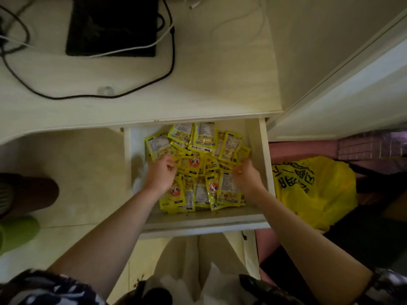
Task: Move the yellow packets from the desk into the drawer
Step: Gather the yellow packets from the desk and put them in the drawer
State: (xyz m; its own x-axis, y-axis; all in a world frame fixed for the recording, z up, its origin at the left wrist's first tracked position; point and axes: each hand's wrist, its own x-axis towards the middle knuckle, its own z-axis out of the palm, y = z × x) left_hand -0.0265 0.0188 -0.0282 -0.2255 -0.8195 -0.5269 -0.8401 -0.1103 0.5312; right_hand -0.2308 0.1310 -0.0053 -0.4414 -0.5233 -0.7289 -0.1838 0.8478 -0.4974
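Start at the near edge: the pulled-out cream wooden drawer [263, 168] sits open below the desk edge, and its near front panel is the limit you must not push packets over. Inside it, the glossy yellow foil snack packets [199, 164] lie in a loose overlapping heap, filling the middle and right of the drawer and leaving a bare strip along the left wall. Your left hand [159, 172] rests on the left side of the heap with fingers curled down into the packets; your right hand [244, 175] does the same on the right side. Whether either hand actually pinches a packet cannot be told, since the fingertips are buried. Judged from this layout, the step in hand is settling the heap. Spread the packets toward the bare left strip, press them flat, and keep every corner below the drawer walls so that the drawer can close. Farther off, the pale wooden desk top [198, 84] shows no yellow packets in view, only a black cable [169, 69] and a dark flat rectangular device [113, 25].
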